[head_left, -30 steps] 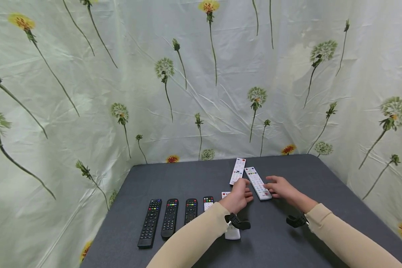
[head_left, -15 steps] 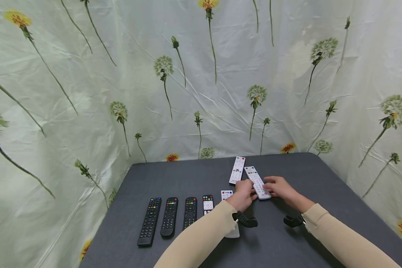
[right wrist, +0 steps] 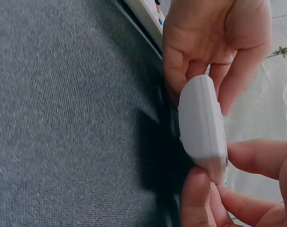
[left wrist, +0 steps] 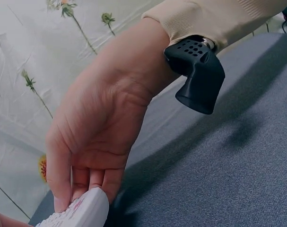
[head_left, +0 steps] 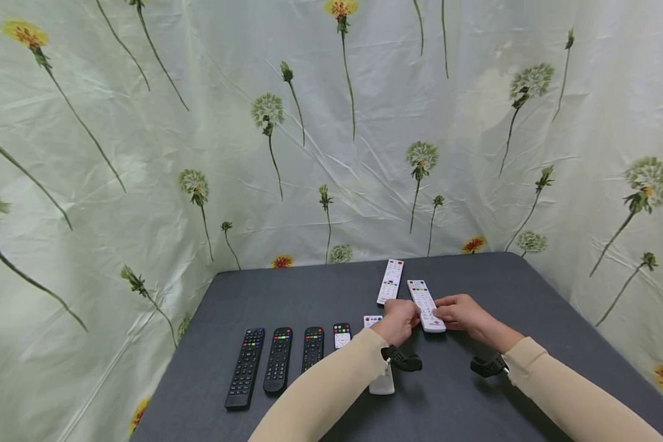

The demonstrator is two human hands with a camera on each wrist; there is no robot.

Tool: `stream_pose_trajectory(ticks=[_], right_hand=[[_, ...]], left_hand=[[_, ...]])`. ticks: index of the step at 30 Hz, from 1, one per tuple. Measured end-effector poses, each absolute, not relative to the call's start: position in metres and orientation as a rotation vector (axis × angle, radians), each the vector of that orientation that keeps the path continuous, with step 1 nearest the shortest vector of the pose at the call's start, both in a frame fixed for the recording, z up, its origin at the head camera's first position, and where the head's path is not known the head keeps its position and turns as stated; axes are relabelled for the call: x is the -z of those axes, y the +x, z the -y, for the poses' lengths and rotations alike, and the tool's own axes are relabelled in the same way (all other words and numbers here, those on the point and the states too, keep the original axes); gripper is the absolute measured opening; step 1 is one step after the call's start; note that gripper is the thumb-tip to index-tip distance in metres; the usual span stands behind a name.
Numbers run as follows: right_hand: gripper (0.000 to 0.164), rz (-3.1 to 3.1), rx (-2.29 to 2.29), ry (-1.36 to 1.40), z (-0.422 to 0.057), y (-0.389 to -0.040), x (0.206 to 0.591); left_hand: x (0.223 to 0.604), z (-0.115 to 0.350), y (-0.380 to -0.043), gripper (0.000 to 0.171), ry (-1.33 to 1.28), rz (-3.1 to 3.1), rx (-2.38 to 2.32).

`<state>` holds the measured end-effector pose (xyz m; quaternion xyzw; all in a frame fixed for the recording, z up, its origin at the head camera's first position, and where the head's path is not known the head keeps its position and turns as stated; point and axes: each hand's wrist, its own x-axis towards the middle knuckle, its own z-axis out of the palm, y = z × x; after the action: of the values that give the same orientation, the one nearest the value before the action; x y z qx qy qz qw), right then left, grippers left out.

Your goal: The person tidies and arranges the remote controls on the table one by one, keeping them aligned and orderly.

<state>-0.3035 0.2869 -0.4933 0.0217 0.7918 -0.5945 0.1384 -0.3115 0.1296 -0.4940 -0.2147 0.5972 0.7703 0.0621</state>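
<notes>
Both hands pinch a white remote control (head_left: 426,306) from opposite long sides near its lower end. My left hand (head_left: 402,320) has its thumb on the button face, with the fingers curled at the edge, as the left wrist view shows on the remote control (left wrist: 89,213). In the right wrist view, my right hand (right wrist: 256,189) has its thumb on the button side and fingertips on the underside of the remote control (right wrist: 197,123). A dark shadow lies beneath that end. Another white remote control (head_left: 391,279) lies just behind to the left.
A row on the grey table (head_left: 287,294) holds three black remote controls (head_left: 245,368), (head_left: 279,359), (head_left: 312,347), a black-and-white remote control (head_left: 342,334) and a white remote control (head_left: 382,385). The left forearm partly covers the last ones. A floral curtain (head_left: 309,153) hangs behind.
My left hand has moved right to the white remote control and now grips it. The right fingers have closed on its other side. The remote control has turned slightly straighter and shifted toward me.
</notes>
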Motion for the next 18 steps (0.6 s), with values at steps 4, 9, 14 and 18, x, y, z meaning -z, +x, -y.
stream_pose_trajectory(ticks=[4,9,14,18], right_hand=[[0.054,-2.298,1.732,0.060,-0.285,-0.302,0.490],[0.056,-2.300,1.766,0.034,-0.284,-0.298,0.482],[0.057,-2.311,1.774,-0.016,-0.283,-0.292,0.474],[0.057,-2.321,1.779,-0.037,-0.283,-0.289,0.468]], left_hand=[[0.490,-0.129,-0.312,0.029,-0.646,-1.824,-2.324],[0.485,-0.126,-0.311,0.020,-0.564,-1.865,-2.338],[0.483,-0.122,-0.308,0.013,-0.467,-1.863,-2.365],[0.481,-0.118,-0.306,0.014,-0.403,-1.859,-2.369]])
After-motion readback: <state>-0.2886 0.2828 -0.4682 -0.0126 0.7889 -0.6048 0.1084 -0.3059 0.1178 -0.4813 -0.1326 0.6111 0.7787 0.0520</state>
